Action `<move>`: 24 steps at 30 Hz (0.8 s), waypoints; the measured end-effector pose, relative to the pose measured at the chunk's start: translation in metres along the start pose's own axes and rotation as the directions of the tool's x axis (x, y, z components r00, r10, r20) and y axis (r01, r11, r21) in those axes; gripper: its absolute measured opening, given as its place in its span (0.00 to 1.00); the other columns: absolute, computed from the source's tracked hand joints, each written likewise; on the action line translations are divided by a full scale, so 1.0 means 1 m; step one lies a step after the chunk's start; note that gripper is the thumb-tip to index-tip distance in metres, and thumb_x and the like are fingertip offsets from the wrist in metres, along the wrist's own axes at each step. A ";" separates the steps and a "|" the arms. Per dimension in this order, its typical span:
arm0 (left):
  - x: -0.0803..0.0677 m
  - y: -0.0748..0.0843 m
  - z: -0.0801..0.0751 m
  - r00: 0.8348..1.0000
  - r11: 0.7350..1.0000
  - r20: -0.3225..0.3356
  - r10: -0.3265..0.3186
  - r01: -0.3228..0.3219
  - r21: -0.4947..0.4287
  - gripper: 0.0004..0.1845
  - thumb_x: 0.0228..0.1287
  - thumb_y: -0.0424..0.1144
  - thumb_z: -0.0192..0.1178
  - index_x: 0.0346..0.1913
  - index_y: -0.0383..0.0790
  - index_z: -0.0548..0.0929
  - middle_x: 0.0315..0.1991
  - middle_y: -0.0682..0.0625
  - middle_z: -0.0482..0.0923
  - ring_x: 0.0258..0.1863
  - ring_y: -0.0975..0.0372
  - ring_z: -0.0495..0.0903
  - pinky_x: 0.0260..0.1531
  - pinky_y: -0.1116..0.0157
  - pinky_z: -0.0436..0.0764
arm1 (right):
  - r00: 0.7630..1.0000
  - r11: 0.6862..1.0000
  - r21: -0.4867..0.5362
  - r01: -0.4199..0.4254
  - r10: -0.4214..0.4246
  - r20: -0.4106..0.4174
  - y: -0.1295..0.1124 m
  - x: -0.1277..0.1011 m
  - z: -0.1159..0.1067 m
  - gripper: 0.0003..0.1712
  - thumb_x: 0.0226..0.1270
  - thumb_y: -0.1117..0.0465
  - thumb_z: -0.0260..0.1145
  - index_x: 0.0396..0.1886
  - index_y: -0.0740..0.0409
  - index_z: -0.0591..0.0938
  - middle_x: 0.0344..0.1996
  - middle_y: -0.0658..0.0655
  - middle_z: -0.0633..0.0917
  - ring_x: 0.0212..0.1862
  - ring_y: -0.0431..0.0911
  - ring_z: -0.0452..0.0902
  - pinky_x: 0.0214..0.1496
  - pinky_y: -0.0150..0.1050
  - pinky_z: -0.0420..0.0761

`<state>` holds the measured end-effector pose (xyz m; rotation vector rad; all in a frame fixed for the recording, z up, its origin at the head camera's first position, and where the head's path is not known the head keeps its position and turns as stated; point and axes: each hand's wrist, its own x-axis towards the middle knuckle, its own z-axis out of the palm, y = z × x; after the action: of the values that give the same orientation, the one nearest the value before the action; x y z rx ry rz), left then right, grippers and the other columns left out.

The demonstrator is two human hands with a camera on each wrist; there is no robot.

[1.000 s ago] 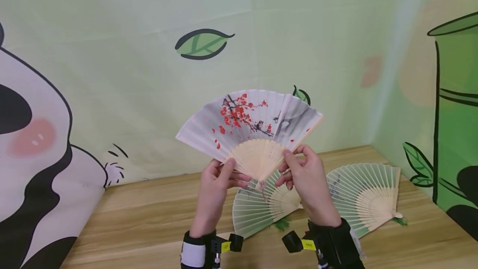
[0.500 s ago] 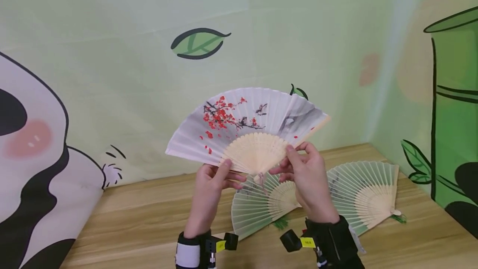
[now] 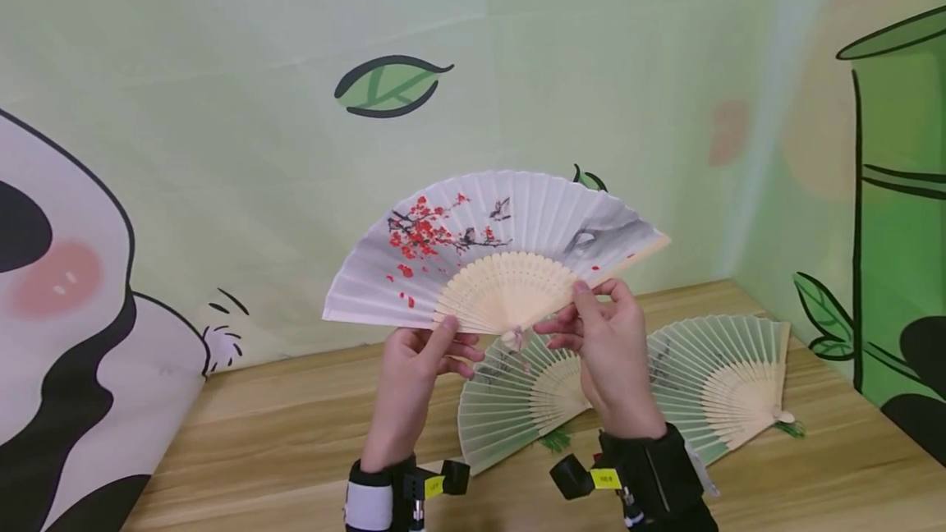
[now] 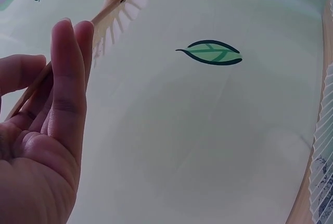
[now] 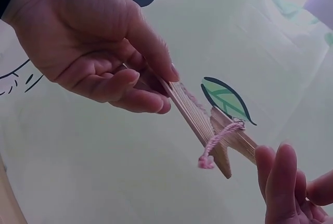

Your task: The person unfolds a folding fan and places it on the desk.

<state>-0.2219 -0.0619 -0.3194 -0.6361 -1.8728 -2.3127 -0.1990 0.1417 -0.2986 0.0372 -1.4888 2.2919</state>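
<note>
Spread wide in the air above the table is a white folding fan [image 3: 532, 216] with red blossoms, birds and pale wooden ribs. My left hand [image 3: 417, 380] pinches its left outer rib between thumb and fingers. On the other side, my right hand [image 3: 613, 355] pinches the right outer rib. From the pivot hangs a pink cord [image 5: 213, 146], seen in the right wrist view. Below the hands, a green folding fan [image 3: 502, 421] lies spread on the table, partly hidden by the right hand. Another green fan [image 3: 727, 384] lies spread to the right.
The wooden table [image 3: 281, 425] runs up to a pale green printed cloth backdrop [image 3: 244, 105]. A large panda print [image 3: 81, 351] stands at the left, a green bamboo print [image 3: 905, 228] at the right. Green tassels [image 3: 556, 440] lie by the green fans.
The white fan has been spread wider. Its left edge has swung down and left with the left hand, while its right edge has moved slightly right; both hands keep their hold.
</note>
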 end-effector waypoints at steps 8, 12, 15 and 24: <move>-0.001 0.000 0.003 1.000 1.000 0.030 0.000 0.000 0.013 0.16 0.71 0.41 0.59 0.43 0.26 0.78 0.35 0.31 0.81 0.29 0.53 0.85 0.26 0.60 0.84 | 0.998 0.994 0.100 0.039 -0.035 -0.049 -0.001 0.000 -0.002 0.09 0.78 0.60 0.52 0.39 0.60 0.64 0.20 0.56 0.78 0.24 0.48 0.85 0.24 0.33 0.82; -0.001 0.001 0.003 0.999 1.000 0.038 0.003 -0.004 0.019 0.16 0.72 0.42 0.58 0.41 0.27 0.79 0.35 0.34 0.81 0.29 0.53 0.85 0.26 0.60 0.84 | 0.997 0.992 0.114 0.053 -0.045 -0.069 0.000 0.000 -0.002 0.09 0.78 0.60 0.52 0.40 0.60 0.64 0.20 0.56 0.77 0.25 0.49 0.85 0.26 0.34 0.83; -0.001 0.001 0.001 0.999 1.000 0.035 0.005 -0.006 0.029 0.16 0.72 0.42 0.58 0.41 0.28 0.79 0.35 0.35 0.81 0.29 0.52 0.85 0.26 0.60 0.84 | 0.997 0.992 0.122 0.039 -0.029 -0.078 0.001 0.001 -0.002 0.08 0.78 0.60 0.52 0.40 0.60 0.64 0.21 0.56 0.76 0.26 0.50 0.85 0.26 0.34 0.83; -0.004 0.007 -0.018 0.990 0.997 -0.129 0.056 -0.049 0.054 0.16 0.72 0.42 0.58 0.54 0.35 0.76 0.43 0.40 0.80 0.31 0.53 0.83 0.23 0.65 0.80 | 0.995 0.989 0.146 -0.001 0.015 -0.094 0.007 0.007 -0.004 0.09 0.78 0.59 0.51 0.41 0.60 0.64 0.23 0.55 0.75 0.27 0.49 0.85 0.30 0.35 0.84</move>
<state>-0.2203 -0.0813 -0.3176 -0.5090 -1.8276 -2.2099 -0.2064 0.1452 -0.3047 -0.0359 -1.2746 2.3702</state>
